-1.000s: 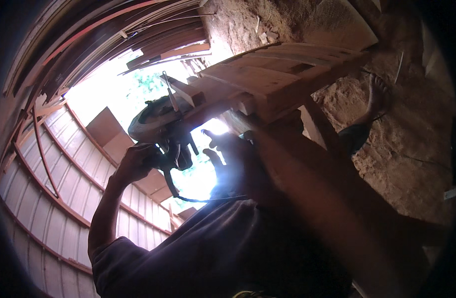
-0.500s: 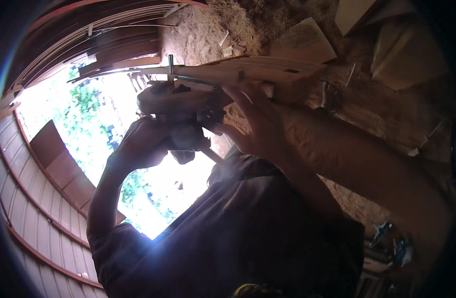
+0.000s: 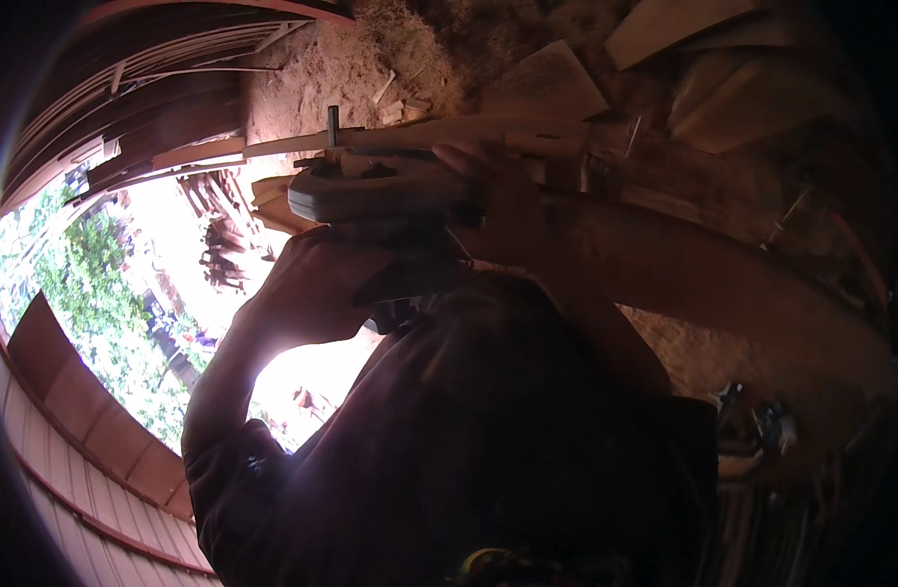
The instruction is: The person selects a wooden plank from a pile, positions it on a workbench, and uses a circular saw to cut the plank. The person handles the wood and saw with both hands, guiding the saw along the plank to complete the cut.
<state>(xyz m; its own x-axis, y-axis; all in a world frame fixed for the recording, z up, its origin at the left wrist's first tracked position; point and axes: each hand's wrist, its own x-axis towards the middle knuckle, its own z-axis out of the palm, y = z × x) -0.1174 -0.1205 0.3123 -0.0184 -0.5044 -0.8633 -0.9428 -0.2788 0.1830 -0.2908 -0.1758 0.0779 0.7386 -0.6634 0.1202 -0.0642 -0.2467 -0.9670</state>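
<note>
Close in front of my chest is a dark handheld power tool (image 3: 385,196) with a rounded grey housing; its exact kind is not clear. My left hand (image 3: 322,279) is closed around its lower dark part, the fingers partly in shadow. At the tool's right end my right hand (image 3: 507,210) is wrapped on it, one finger reaching over the top. An upright metal rod (image 3: 333,125) rises at the tool's far side. Just beyond runs a long wooden board (image 3: 439,135). Deep shadow hides whether the tool touches the board.
Sawdust (image 3: 400,44) covers the far ground, with offcuts (image 3: 405,110) on it. Flat panels (image 3: 679,29) lie far right. Stacked planks (image 3: 165,93) stand far left, above a bright opening with greenery. Corrugated sheeting (image 3: 77,489) curves at lower left. Small metal items (image 3: 762,421) lie lower right.
The tool has tilted and come nearer my body, its lower part now mostly behind my left hand. My right hand has closed in on its right end. The surroundings have shifted left in view.
</note>
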